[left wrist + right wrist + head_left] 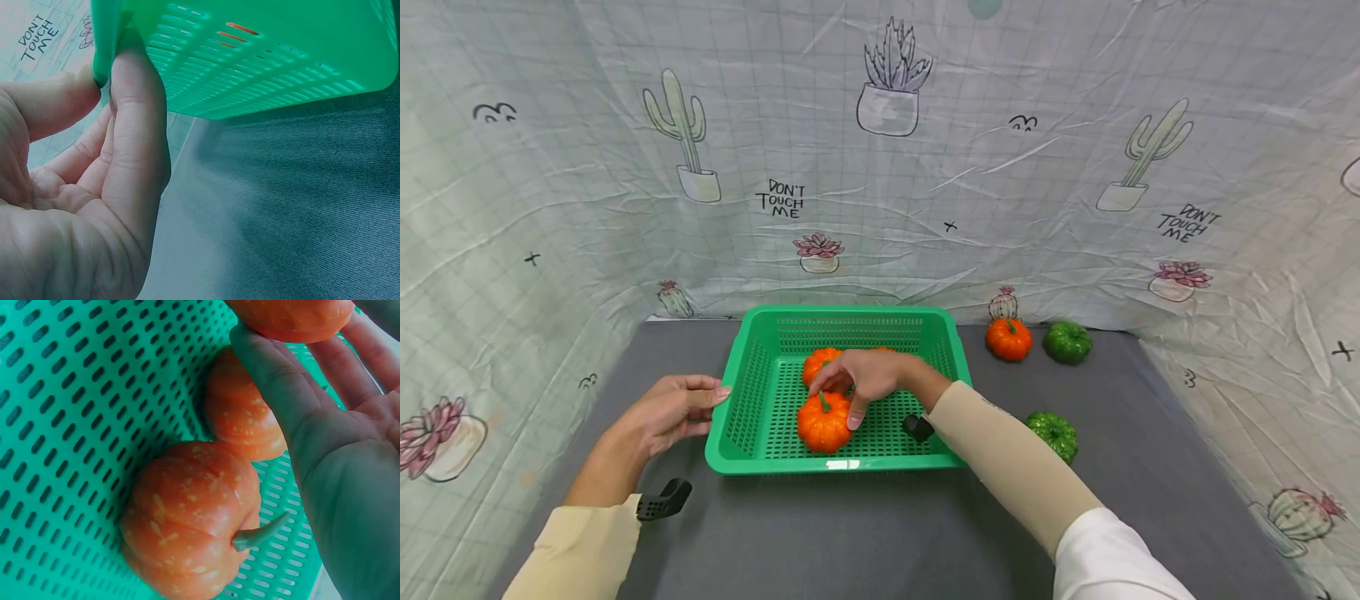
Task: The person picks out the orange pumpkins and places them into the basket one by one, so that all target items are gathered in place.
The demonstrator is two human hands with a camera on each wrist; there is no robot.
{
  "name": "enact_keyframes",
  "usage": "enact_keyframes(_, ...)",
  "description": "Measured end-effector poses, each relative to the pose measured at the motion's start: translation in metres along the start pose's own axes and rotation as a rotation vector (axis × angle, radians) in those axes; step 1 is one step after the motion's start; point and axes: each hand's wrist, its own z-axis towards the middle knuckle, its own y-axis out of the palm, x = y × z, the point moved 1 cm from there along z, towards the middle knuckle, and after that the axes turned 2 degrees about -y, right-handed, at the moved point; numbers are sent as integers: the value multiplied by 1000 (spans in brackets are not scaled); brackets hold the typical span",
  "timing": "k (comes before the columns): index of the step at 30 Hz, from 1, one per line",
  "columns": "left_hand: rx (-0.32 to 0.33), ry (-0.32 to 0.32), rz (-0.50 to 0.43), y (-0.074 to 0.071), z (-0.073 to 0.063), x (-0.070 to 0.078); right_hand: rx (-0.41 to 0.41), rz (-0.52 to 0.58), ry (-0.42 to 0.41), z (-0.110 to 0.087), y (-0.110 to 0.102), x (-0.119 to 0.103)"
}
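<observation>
My left hand point(673, 410) pinches the left rim of a green plastic basket point(838, 465) between thumb and fingers; the left wrist view shows the basket's rim point(105, 44) caught there. Inside the basket, my right hand point(871, 377) grips a small orange pumpkin point(822, 429) with a green stem, thumb on one side and fingers on the other. Behind that hand sit two more orange pumpkins, one point(820, 363) partly covered and the other mostly hidden. Both show in the right wrist view, a nearer pumpkin point(187, 519) and a farther pumpkin point(240, 409).
Right of the basket, an orange pumpkin point(1009, 340) and a green pumpkin point(1068, 342) stand near the back cloth point(880, 208). A second green pumpkin point(1054, 435) lies closer, partly behind my right forearm. Everything rests on a dark grey table point(820, 533).
</observation>
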Motion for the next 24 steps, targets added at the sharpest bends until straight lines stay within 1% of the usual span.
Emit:
enact_keyframes(5,-8,2,0,0,0,0,-18,1,-23,3,4,2)
enact_keyframes(10,-9,0,-7,0,0,1,-20,-9,-14,5,5,3)
enact_keyframes(16,-4,-10,-5,1,-1,2,-48,-33,-8,6,7,7)
enact_keyframes(24,-4,-4,-7,2,-2,3,-65,-34,-23,7,9,10)
